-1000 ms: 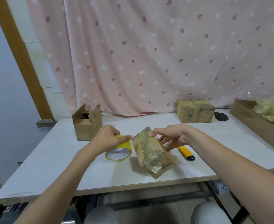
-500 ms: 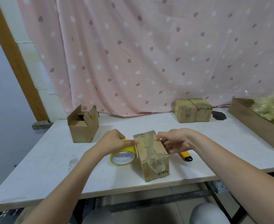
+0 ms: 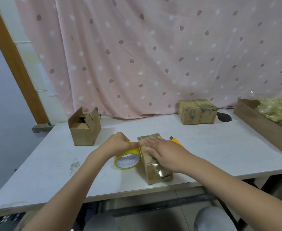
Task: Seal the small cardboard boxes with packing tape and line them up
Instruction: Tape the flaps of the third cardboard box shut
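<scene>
Near the front edge of the white desk (image 3: 220, 152) stood a small brown cardboard box (image 3: 153, 170) with glossy tape on its near end, and the right hand (image 3: 163, 154) lay flat on its top, fingers (image 3: 151, 142) straight and slightly spread. Touching the box's left side, a yellow roll of packing tape (image 3: 127, 161) was gripped by the left hand (image 3: 118, 144), its fingers curled over the roll. An open-flapped brown cardboard box (image 3: 84, 129) stood far left, and two sealed brown cardboard boxes (image 3: 197, 111) sat touching side by side at the far right.

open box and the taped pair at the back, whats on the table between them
Nothing: in the head view, bare table runs from the open box to the taped pair.
</scene>
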Demonstrator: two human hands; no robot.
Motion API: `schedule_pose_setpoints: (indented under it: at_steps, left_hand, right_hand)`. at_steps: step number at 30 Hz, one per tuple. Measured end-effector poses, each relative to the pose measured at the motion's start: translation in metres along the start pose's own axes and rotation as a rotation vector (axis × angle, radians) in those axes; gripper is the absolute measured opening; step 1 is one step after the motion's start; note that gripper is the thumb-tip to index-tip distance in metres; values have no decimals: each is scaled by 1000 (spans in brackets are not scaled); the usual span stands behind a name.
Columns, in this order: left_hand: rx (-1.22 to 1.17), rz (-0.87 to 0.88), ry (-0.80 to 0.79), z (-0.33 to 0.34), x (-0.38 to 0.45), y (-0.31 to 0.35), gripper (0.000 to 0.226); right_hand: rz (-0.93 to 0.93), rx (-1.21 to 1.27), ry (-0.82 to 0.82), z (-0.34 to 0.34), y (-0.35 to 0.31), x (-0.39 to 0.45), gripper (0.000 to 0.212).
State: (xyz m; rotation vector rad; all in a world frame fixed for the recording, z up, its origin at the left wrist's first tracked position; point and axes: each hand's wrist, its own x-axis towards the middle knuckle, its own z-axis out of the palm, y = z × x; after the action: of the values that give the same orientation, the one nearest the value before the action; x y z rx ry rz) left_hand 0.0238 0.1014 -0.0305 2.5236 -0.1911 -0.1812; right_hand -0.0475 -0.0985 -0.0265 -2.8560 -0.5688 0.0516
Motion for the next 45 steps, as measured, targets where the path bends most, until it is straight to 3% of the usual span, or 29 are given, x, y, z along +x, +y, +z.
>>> schedule_pose_setpoints:
  at_steps: [8,11,15,21,24,29,35,45]
  left_hand:
    - [21,44,33,4,1,5,70]
    - [42,70,45,7,0,4,69]
    - [41,79,55,7,-1,3,63]
    - [-65,71,75,6,-7,-2,64]
    - [-176,24,103,5,-7,-7,60]
    - [-252,153,35,0,-15,-22,61]
    - [-119,195,35,-10,-12,-18,62]
    - [75,103,143,-10,-3,-21,71]
  right_hand:
    - [143,-20,3,-13,9,-6,46]
    - [292,85,16,-15,-5,10,49]
    - [452,134,-131,-27,-24,31,63]
    - [500,11,-289,-43,-37,54,71]
    - [530,-24,-290,-41,-35,59,79]
    - [539,-18,-409,-50,-33,61,51]
    - [548,-18,-399,-58,-33,63,53]
    - [639,277,-361,-53,-12,64,56]
